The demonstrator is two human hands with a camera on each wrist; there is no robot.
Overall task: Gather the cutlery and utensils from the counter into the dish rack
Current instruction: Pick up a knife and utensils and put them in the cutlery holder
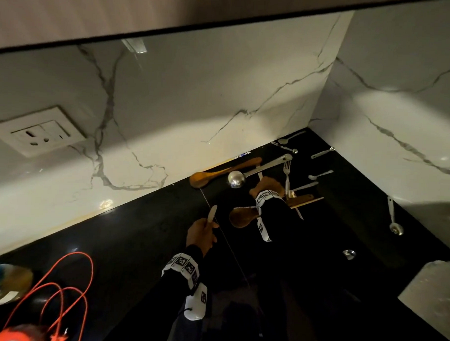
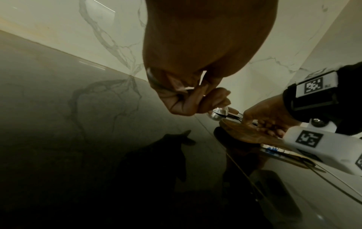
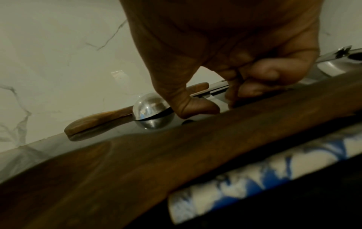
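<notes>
Cutlery lies scattered on a black counter (image 1: 139,244) near the marble corner. My left hand (image 1: 201,233) grips a pale, thin utensil handle (image 1: 212,213) that sticks up from the fist; its fingers (image 2: 195,100) are curled tight. My right hand (image 1: 268,187) is further back, fingers (image 3: 254,77) curled over the handle of a dark wooden spoon (image 1: 241,216) (image 3: 176,155). Just beyond it lie a steel ladle (image 1: 236,179) (image 3: 150,111), a light wooden spoon (image 1: 211,176) against the wall, and a fork (image 1: 287,172). No dish rack is in view.
Small steel spoons (image 1: 319,175) lie toward the corner and another spoon (image 1: 395,227) lies by the right wall. A wall socket (image 1: 39,134), an orange cable (image 1: 61,292) and a blue-lidded jar (image 1: 0,282) are at the left. An overhead cabinet edge runs above.
</notes>
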